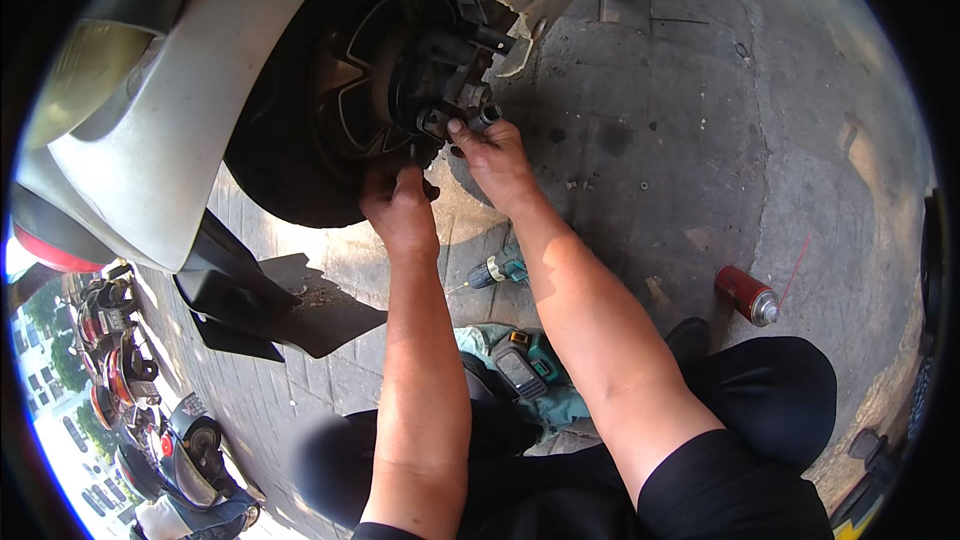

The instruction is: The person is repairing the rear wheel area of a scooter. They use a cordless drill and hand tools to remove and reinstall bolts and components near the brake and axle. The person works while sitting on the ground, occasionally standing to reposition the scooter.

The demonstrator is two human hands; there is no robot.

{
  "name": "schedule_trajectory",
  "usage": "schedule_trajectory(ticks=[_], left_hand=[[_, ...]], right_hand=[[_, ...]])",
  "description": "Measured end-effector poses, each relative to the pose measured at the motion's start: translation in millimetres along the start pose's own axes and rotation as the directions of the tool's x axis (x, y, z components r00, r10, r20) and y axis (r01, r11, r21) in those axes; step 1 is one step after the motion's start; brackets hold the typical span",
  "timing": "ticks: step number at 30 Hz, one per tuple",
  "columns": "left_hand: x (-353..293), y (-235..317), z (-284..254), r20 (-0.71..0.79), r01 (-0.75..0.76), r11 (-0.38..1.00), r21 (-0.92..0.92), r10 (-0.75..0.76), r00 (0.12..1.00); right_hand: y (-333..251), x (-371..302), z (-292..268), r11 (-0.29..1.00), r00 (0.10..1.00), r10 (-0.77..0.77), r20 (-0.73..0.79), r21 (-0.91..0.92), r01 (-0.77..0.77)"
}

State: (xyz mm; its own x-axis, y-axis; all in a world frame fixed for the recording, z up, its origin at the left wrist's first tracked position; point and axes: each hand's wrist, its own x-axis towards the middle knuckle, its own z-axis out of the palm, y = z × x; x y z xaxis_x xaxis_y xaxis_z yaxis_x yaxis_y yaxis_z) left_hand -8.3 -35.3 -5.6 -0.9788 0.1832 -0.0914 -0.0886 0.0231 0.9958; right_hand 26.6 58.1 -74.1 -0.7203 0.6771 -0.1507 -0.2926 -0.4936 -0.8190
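Hands: 2 bare hands work side by side at the hub of a scooter wheel, close together but not touching.
Left hand [400,208]: curled shut low at the hub, knuckles up; fingertips press in under the caliper. What it pinches is hidden, so I cannot tell if it holds a tool or a bolt.
Right hand [492,158]: fingers closed around a small dark metal fitting [484,116] at the caliper's lower edge, thumb on top.
Caliper [445,65]: a black metal block bolted against the wheel, just above both hands. It looks rigid, heavy for its size and probably greasy; grip is best taken on its flat body rather than on thin edges.
Fitting: small, hard, likely slick; a fingertip pinch suits it, and it could drop easily.
Wheel [330,100]: black tyre and spoked rim, lifted at the picture's top, under a pale body panel [190,110].
Drill [497,270]: a teal cordless driver lies on the ground between the forearms, near the right wrist.
Second tool [520,365]: a teal and black power tool rests on a cloth by the knees.
Can [746,294]: 1 red spray can lies on its side, well apart to the right, on the concrete.
Plastic cover [270,305]: a black panel lies on the paving to the left.
Background: parked scooters [130,360] far left.
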Motion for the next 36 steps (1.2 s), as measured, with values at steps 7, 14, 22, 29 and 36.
schedule_trajectory(ticks=[7,14,22,29,36], left_hand=[[-6,-35,-14,-0.003,0.244,0.967,0.074,-0.245,0.970],[-13,-55,-21,0.021,0.518,0.855,0.014,-0.518,0.855],[3,-56,-22,0.253,0.553,0.755,-0.354,-0.492,0.833],[10,-47,2,0.164,0.326,0.941,-0.093,-0.308,0.937],[18,-56,17,0.158,-0.122,0.945,0.303,0.077,0.984]], right_hand=[[0,0,-15,0.988,0.993,0.040,-0.112,-0.146,-0.056],[-8,-6,-16,0.996,0.982,0.034,-0.184,-0.076,-0.049],[-24,-2,-8,0.992,0.973,0.123,-0.195,-0.010,-0.128],[-32,15,-2,0.939,0.894,0.342,-0.288,0.067,-0.338],[-30,31,2,0.932,0.879,0.362,-0.311,0.086,-0.353]])
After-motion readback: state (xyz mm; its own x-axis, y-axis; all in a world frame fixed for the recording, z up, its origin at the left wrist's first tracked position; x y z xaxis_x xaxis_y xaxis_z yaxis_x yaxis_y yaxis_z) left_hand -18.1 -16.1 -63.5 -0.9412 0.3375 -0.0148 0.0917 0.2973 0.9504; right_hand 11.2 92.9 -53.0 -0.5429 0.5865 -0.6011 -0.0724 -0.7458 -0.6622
